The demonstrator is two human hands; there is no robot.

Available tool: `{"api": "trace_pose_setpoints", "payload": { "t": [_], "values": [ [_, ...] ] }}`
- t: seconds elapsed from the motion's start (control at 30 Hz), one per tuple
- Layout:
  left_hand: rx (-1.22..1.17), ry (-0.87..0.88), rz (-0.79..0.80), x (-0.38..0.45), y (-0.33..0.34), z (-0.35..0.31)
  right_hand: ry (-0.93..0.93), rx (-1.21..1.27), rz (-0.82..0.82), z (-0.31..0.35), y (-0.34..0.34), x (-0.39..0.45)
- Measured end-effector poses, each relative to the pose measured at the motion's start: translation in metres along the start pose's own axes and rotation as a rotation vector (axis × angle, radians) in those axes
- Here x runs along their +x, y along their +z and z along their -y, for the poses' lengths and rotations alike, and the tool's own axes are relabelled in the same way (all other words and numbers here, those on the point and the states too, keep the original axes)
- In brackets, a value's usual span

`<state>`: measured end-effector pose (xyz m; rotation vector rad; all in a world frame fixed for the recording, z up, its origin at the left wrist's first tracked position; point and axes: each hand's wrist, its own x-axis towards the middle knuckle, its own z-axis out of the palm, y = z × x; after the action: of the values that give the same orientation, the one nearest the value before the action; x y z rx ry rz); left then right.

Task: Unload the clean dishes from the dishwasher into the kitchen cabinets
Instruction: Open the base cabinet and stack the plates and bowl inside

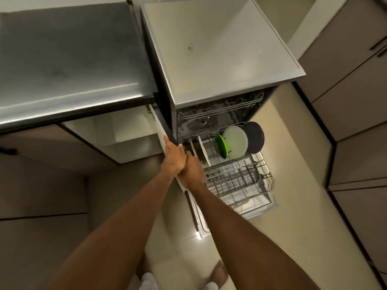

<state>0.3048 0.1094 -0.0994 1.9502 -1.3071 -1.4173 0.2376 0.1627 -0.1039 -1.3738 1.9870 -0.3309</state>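
Your left hand rests on the edge of the white cabinet door that stands open between the cupboard and the dishwasher, fingers laid along it and the grip closed loosely over that edge. Your right hand sits just beside it, touching it, reaching toward the near left corner of the pulled-out grey wire lower rack; whether its grip is spread or pinching anything you cannot tell, since the left hand covers the fingers.

In that rack, three dishes stand on edge at the far right: a bright green plastic plate, a pale round plate just behind it, and a dark round plate farthest right. Two flat pale pieces stand upright near the rack's left side (too edge-on to name). The rest of the rack looks bare, and so does the upper rack inside the machine.

The open cupboard on the left shows pale shelves with nothing visible on them. Judging from this, the unloading is partway at best: at least three plates remain to be lifted out and shelved, and neither hand visibly holds a dish.
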Motion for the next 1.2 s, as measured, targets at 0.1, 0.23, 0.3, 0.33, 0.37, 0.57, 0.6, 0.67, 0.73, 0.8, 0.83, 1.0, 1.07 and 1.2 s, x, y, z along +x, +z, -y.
{"api": "trace_pose_setpoints", "payload": {
  "t": [0.1, 0.23, 0.3, 0.33, 0.37, 0.57, 0.6, 0.67, 0.73, 0.8, 0.83, 1.0, 1.07, 1.2],
  "values": [
    [0.009, -0.027, -0.082, 0.0, 0.009, -0.004, -0.043, -0.012, 0.027, -0.006, 0.0, 0.001],
    [0.049, -0.061, -0.125, 0.003, 0.014, 0.0, -0.058, 0.003, 0.061, -0.014, 0.002, 0.005],
    [0.108, -0.08, -0.127, 0.002, 0.013, -0.001, -0.055, 0.004, 0.059, -0.014, 0.002, 0.006],
    [0.138, -0.082, -0.13, 0.001, 0.012, -0.001, -0.064, -0.002, 0.048, -0.015, 0.004, 0.006],
    [0.159, -0.082, -0.13, 0.0, 0.011, -0.003, -0.074, -0.011, 0.037, -0.014, 0.005, 0.005],
    [0.201, -0.053, -0.121, 0.007, 0.012, 0.002, -0.119, 0.02, 0.088, -0.018, 0.001, 0.007],
    [0.233, -0.049, -0.125, 0.004, 0.013, 0.001, -0.122, 0.027, 0.092, -0.019, 0.001, 0.008],
    [0.242, -0.04, -0.165, -0.001, 0.014, -0.006, -0.127, 0.044, 0.095, -0.022, 0.0, 0.011],
    [0.229, -0.071, -0.184, -0.007, 0.016, -0.011, -0.178, 0.013, 0.132, -0.021, -0.004, 0.01],
    [0.251, -0.094, -0.204, -0.01, 0.018, -0.014, -0.229, -0.015, 0.148, -0.021, -0.005, 0.01],
    [0.255, -0.105, -0.211, -0.01, 0.019, -0.015, -0.213, 0.007, 0.161, -0.021, -0.008, 0.01],
    [0.175, -0.116, -0.328, -0.015, 0.033, -0.018, -0.263, 0.221, 0.389, -0.049, -0.032, 0.011],
    [0.314, -0.109, -0.432, -0.021, 0.05, -0.017, -0.314, 0.219, 0.419, -0.082, -0.044, 0.016],
    [0.74, -0.007, -0.579, -0.029, 0.085, -0.009, -0.326, 0.124, 0.375, -0.154, -0.091, 0.047]
  ]
}}
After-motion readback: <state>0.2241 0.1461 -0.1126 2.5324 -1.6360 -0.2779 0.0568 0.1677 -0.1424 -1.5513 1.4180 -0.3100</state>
